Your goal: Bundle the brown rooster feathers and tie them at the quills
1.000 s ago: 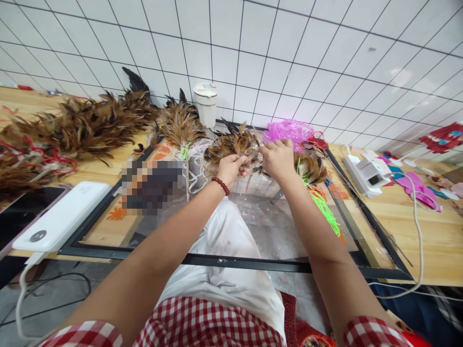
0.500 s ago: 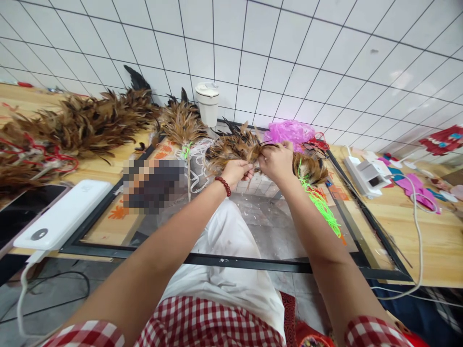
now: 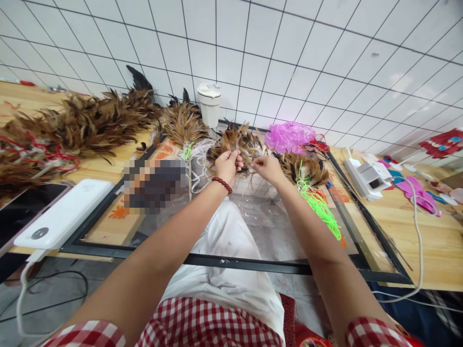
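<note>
Over the glass panel, my left hand (image 3: 227,166), with a red bead bracelet (image 3: 222,184) at the wrist, is closed in a pinch. What it pinches is too small to tell. Fingertips of my right hand (image 3: 268,168) are pressed together on what looks like a thin feather (image 3: 255,157), close beside the left fingers. Behind both hands lies a pile of loose brown and black feathers (image 3: 235,137). A feather bundle (image 3: 307,166) tied with bright green string (image 3: 320,207) rests right of my right hand. Another bundle (image 3: 184,120) on a stick stands to the left.
A black-framed glass panel (image 3: 249,262) lies on the wooden table (image 3: 434,250). Around it are a white lidded cup (image 3: 209,106), pink plastic bag (image 3: 289,136), white power bank (image 3: 65,212), white charger (image 3: 365,178) with cable, and a long heap of feather bundles (image 3: 90,120).
My right hand has drawn back from the feather pile, down and a little left. My left hand has risen slightly, with its fingers turned upward.
</note>
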`<state>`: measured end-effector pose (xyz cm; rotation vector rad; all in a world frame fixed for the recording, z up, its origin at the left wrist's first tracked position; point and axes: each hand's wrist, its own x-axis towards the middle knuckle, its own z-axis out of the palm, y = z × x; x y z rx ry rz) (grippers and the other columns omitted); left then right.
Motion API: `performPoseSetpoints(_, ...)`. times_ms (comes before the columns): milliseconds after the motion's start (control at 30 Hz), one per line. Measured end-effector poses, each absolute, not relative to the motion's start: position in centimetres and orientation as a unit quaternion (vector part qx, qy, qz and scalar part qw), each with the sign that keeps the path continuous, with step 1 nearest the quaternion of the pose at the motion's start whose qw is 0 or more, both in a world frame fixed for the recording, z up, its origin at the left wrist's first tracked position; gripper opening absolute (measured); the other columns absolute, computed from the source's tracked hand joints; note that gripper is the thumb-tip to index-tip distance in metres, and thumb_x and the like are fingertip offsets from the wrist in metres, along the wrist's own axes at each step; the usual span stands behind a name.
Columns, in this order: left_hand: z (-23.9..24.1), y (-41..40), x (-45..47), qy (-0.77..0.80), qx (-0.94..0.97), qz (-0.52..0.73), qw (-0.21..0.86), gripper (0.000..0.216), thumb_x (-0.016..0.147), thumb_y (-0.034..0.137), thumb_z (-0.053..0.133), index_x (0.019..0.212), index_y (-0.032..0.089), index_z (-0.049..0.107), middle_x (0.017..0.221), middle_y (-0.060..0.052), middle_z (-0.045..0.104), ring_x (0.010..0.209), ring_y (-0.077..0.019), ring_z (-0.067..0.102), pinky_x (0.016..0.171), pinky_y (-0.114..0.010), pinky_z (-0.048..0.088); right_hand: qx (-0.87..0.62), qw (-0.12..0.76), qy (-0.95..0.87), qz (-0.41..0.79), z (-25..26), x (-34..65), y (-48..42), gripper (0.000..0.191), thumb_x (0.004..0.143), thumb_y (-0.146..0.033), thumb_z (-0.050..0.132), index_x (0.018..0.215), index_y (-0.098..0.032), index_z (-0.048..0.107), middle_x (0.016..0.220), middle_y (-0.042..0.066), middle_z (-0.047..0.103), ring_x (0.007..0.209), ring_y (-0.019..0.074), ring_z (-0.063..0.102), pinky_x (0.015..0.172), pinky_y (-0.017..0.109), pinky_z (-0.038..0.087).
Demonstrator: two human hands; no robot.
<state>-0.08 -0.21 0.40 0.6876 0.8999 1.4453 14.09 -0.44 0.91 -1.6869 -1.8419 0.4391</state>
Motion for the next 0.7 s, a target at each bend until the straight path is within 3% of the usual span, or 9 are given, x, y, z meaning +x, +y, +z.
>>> performPoseSetpoints(100, 0.2, -0.2, -0.1, 0.393, 0.298, 0.624, 0.606, 0.012, 0.083, 0.020, 0.058, 0.073, 0.013, 0.056, 0.055, 0.005, 0.054, 0.041, -0.0030, 0.048, 0.041, -0.015, 0.033, -0.585, 0.431, -0.598, 0.337, 2.0, 14.6, -0.3, 0.014, 0.068, -0.030, 0.063, 0.064, -0.017, 0.060, 0.056, -0.002, 0.057, 0.051, 0.0091, 0.047, 0.051, 0.022, 0.035)
performPoseSetpoints(233, 0.3, -0.6, 0.0, 0.400, 0.305, 0.590, 0.631, 0.012, 0.085, 0.016, 0.055, 0.074, 0.012, 0.057, 0.061, 0.001, 0.061, 0.047, -0.0045, 0.055, 0.047, -0.016, 0.040, -0.505, 0.479, -0.519, 0.496, 2.8, 14.7, -0.5, 0.021, 0.059, -0.033, 0.070, 0.065, -0.017, 0.058, 0.061, 0.000, 0.059, 0.052, 0.0084, 0.048, 0.048, 0.020, 0.034)
performPoseSetpoints(500, 0.8, -1.5, 0.2, 0.396, 0.326, 0.514, 0.687, 0.010, 0.082, 0.019, 0.063, 0.077, 0.011, 0.060, 0.063, -0.005, 0.065, 0.051, -0.0092, 0.061, 0.051, -0.019, 0.045, -0.482, 0.519, -0.621, 0.335, 1.0, 13.7, 0.2, 0.024, 0.067, -0.035, 0.064, 0.060, -0.019, 0.047, 0.057, -0.006, 0.046, 0.056, 0.0084, 0.041, 0.055, 0.022, 0.034)
performPoseSetpoints(700, 0.4, -1.5, 0.3, 0.378, 0.381, 0.480, 0.694, 0.013, 0.081, 0.014, 0.063, 0.070, 0.009, 0.059, 0.058, -0.003, 0.062, 0.046, -0.0072, 0.056, 0.045, -0.018, 0.039, -0.527, 0.467, -0.664, 0.251, 0.6, 14.0, 0.4, 0.016, 0.071, -0.035, 0.057, 0.067, -0.019, 0.054, 0.063, -0.004, 0.052, 0.062, 0.0106, 0.048, 0.062, 0.023, 0.038)
